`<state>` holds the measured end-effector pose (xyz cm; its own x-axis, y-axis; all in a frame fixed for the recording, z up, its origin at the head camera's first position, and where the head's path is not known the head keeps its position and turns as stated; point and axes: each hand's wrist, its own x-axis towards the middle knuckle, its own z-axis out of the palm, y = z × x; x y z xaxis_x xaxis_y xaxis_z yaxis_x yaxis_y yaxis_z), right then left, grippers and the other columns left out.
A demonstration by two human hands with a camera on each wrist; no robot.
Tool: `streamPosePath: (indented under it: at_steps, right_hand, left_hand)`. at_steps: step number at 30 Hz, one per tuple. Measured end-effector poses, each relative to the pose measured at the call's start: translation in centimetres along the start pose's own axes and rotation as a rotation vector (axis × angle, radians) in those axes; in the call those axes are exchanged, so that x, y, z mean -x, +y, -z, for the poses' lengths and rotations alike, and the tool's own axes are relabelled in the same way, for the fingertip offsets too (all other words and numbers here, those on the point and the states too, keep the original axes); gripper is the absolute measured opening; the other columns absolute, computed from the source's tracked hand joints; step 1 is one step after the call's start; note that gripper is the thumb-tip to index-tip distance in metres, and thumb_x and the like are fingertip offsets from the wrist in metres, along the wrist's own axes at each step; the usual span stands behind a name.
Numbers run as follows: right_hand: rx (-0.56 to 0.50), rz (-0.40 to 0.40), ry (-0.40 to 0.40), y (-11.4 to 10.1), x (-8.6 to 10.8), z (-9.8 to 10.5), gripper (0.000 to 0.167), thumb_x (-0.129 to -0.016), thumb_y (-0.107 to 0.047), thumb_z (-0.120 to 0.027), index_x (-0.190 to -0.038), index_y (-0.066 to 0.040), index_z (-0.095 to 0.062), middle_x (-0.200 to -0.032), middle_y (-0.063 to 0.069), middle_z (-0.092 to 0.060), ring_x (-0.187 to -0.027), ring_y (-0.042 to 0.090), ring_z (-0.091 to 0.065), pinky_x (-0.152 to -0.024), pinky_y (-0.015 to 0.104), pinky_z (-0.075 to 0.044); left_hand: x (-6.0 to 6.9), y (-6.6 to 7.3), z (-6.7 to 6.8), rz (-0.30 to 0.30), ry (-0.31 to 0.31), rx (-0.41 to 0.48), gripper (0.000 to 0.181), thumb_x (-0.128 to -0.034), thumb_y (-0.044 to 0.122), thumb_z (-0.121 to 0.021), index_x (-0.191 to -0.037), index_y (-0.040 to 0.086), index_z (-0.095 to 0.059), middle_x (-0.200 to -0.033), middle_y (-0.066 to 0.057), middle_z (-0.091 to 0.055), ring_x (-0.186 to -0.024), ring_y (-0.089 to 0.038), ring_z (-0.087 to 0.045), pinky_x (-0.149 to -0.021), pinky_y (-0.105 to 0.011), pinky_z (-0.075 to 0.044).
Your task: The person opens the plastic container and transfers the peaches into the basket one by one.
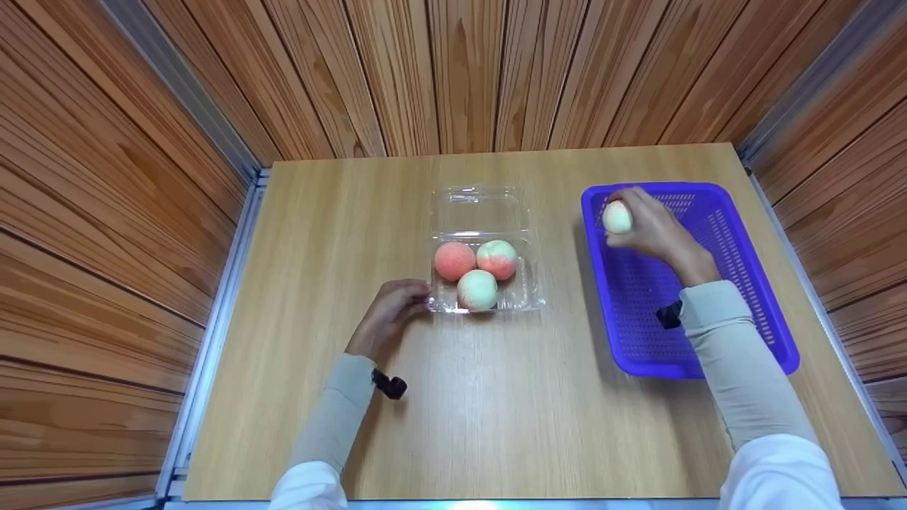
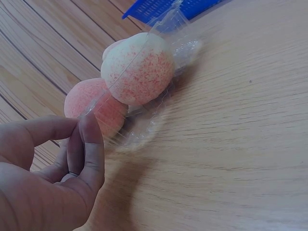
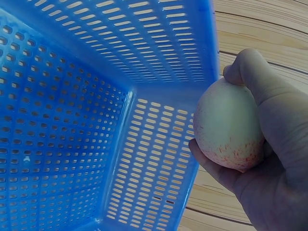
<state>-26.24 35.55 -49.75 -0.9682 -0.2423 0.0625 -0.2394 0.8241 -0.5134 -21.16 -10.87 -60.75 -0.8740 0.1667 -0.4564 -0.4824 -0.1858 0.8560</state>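
My right hand (image 1: 650, 225) grips a pale peach (image 1: 617, 217) over the far left part of the blue-purple basket (image 1: 641, 372). Fingers and thumb wrap round the peach (image 3: 228, 125) in the right wrist view. My left hand (image 1: 395, 306) pinches the near left edge of a clear plastic clamshell box (image 1: 524, 294), thumb against fingertips. Inside the box lie a pink peach (image 1: 454, 261), a pink and pale green peach (image 1: 497, 259) and a cream peach (image 1: 477, 290) speckled with red. The box lid (image 1: 476, 209) lies folded back, away from me.
The wooden table (image 1: 468, 425) carries the box in its middle and the basket on its right. Wood-plank walls (image 1: 460, 78) rise at the back and both sides. A metal rail (image 1: 212, 340) runs along the left table edge.
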Motion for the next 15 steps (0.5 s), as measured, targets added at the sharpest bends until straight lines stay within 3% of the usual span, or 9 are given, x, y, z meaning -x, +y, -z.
streamPosePath:
  at_steps: [15]
  right_hand:
    - [0.007,-0.010,-0.007,0.65,-0.12,-0.67,0.066,-0.080,-0.007,-0.083,-0.139,0.004,-0.055,-0.130,0.028,-0.058,-0.113,0.047,-0.060,-0.094,0.065,-0.052]
  left_hand:
    - [0.29,0.17,0.06,0.007,0.009,-0.005,0.031,-0.0993,-0.003,-0.061,-0.127,-0.017,-0.064,-0.108,-0.018,-0.071,-0.084,-0.014,-0.070,-0.080,-0.027,-0.064]
